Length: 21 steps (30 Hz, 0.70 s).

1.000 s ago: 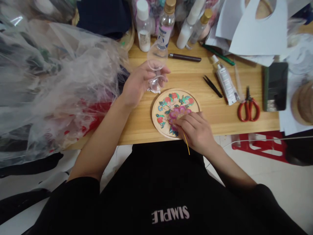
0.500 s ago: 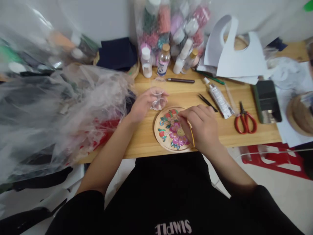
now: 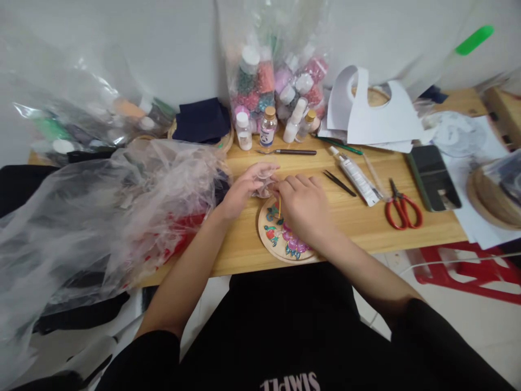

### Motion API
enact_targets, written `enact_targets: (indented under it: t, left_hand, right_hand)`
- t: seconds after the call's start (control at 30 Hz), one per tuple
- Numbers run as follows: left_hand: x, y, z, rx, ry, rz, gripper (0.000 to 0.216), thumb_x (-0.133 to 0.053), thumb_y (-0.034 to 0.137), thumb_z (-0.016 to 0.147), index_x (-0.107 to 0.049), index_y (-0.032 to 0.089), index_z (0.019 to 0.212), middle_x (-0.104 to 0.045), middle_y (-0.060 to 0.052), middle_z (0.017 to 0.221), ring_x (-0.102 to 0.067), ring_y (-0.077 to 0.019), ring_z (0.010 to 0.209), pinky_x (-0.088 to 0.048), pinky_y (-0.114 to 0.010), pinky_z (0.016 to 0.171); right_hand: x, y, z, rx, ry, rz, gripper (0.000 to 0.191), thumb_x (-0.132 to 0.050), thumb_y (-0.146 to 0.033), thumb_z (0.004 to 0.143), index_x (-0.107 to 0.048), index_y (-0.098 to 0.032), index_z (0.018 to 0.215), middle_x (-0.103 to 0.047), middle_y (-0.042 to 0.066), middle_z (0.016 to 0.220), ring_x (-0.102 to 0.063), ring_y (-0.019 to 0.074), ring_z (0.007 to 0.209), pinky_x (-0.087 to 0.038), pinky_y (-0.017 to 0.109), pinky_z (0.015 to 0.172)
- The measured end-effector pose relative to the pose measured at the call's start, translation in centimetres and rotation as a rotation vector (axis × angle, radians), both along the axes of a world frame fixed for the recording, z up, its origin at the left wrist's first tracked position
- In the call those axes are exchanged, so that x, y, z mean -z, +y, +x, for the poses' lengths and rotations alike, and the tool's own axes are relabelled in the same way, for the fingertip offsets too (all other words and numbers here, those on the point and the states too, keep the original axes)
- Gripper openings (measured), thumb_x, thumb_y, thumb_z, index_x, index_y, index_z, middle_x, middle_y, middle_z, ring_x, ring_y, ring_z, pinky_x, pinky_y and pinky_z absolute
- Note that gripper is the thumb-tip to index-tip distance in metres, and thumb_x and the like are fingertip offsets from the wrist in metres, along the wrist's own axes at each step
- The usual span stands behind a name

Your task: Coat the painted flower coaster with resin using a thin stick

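My left hand is wrapped round a small clear plastic cup beside the far left edge of a round wooden plaque. On the plaque, raised, glossy artwork shows a pink flower, teal leaves and a red-orange motif. My right hand pinches a thin yellow stick, with its fingertips close to the cup. That hand covers the plaque's upper right part. Whether the stick's working end is inside the cup I cannot tell.
Behind stand small bottles and bags of coloured granules. To the right lie black tweezers, a metal tube, red-handled pliers and a phone. A crumpled clear plastic sheet spreads on the left.
My right hand has moved left with the yellow stick, from over the plaque to the cup. My left hand still holds the cup. The camera view has shifted.
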<state>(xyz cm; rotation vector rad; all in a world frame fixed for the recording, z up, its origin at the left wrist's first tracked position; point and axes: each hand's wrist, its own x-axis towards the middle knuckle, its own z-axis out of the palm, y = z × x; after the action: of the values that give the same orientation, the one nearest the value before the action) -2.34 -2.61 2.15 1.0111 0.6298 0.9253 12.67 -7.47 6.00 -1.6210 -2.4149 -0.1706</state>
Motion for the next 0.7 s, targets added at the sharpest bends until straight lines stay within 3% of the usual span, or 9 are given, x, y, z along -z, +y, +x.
enact_targets:
  t: [0.23,0.47,0.7]
  left_hand:
    - [0.1,0.1,0.0,0.000,-0.013,-0.033,0.039,-0.060,0.031,0.068,-0.062,0.017,0.104,-0.066,-0.003,0.089,-0.060,-0.0127,0.081,-0.044,-0.025,0.072]
    - [0.1,0.3,0.1,0.002,-0.043,-0.014,0.038,-0.057,0.030,0.070,-0.059,0.012,0.103,-0.064,-0.002,0.083,-0.059,-0.0114,0.071,-0.042,-0.025,0.065]
    - [0.1,0.4,0.2,-0.031,-0.033,-0.024,0.041,-0.061,0.036,0.066,-0.060,0.010,0.098,-0.064,-0.004,0.080,-0.059,-0.0122,0.066,-0.042,-0.024,0.059]
  right_hand:
    - [-0.1,-0.8,1.7,-0.051,0.083,0.109,0.024,-0.048,-0.020,0.096,-0.068,-0.015,0.083,-0.068,0.006,0.076,-0.053,0.0198,0.072,-0.029,0.034,0.067]
    - [-0.3,-4.6,5.1,-0.270,0.244,0.012,0.008,-0.056,-0.017,0.092,-0.063,-0.014,0.092,-0.070,0.005,0.080,-0.056,0.0169,0.073,-0.035,0.030,0.065]
    - [1.2,-6.3,5.3,-0.304,0.182,-0.026,0.008,-0.055,-0.016,0.092,-0.063,-0.015,0.089,-0.068,0.004,0.077,-0.055,0.0170,0.072,-0.035,0.029,0.065]
